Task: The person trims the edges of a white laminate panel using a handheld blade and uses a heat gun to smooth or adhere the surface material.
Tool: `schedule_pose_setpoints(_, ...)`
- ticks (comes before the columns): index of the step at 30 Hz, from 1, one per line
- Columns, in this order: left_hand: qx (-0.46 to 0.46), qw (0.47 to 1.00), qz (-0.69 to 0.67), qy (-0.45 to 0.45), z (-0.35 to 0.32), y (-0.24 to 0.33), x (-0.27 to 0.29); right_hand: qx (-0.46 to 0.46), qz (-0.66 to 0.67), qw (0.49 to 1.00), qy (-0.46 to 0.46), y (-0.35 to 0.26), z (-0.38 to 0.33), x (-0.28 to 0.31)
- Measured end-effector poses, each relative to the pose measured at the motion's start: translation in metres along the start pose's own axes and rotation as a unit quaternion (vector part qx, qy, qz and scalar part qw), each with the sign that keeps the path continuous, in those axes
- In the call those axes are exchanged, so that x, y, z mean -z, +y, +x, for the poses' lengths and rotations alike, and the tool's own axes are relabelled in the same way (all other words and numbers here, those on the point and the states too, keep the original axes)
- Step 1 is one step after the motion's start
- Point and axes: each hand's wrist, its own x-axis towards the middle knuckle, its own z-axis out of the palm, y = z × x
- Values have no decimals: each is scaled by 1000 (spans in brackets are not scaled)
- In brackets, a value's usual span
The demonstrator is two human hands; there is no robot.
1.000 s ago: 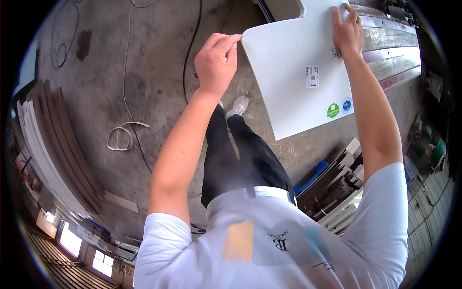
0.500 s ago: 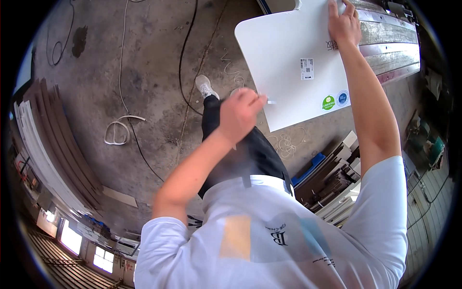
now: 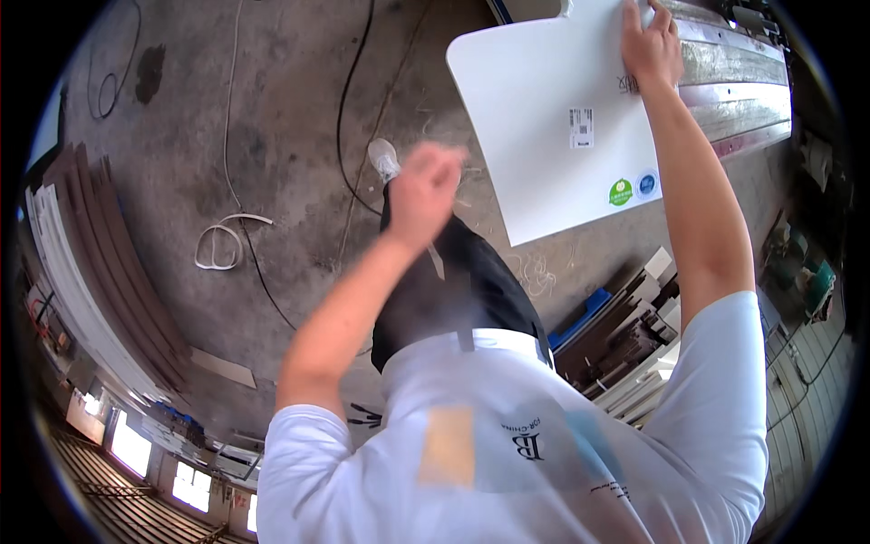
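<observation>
A white flat panel (image 3: 535,118) with one rounded corner and a notch lies at the upper right. It bears a white label (image 3: 581,128) and two round stickers, one green (image 3: 620,192) and one blue. My right hand (image 3: 652,50) rests on the panel by its right side, fingers spread. My left hand (image 3: 424,195) is away from the panel, over my leg, closed and smeared by motion. Below the left wrist shows a thin pale pointed piece (image 3: 438,262); whether the hand holds it is unclear.
Ridged metal beams (image 3: 732,91) support the panel's right side. Long brown and white strips (image 3: 109,272) are stacked at left. More offcuts (image 3: 634,317) and a blue piece lie at lower right. A black cable (image 3: 343,118) and a white strip loop (image 3: 219,249) lie on the concrete floor.
My left hand has drawn back left from the panel's lower left edge. The pale tip that showed beside its fingers is no longer visible. My right hand stays on the panel.
</observation>
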Motion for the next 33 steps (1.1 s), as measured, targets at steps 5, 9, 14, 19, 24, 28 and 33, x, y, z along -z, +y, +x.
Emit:
schedule_pose_setpoints(5,-119,990,17,80,123,-25,16,-2,-11,1000,4,-10,4,-2)
schedule_pose_setpoints(9,-132,988,57,60,123,-17,11,1,-26,1000,13,-6,5,1)
schedule_pose_setpoints(14,-189,973,119,50,56,-15,-12,-15,-19,1000,7,-7,5,0)
schedule_pose_setpoints(19,-152,984,68,-60,-32,14,-29,-10,-5,1000,4,-3,8,-3)
schedule_pose_setpoints(24,-182,959,46,-211,-121,22,-51,-10,-9,1000,8,-2,7,-5)
schedule_pose_setpoints(28,-19,939,-79,-334,-158,16,-36,-37,-7,999,-16,-11,7,-1)
schedule_pose_setpoints(33,434,832,-331,-96,-97,-1,9,-21,0,1000,10,-10,3,3)
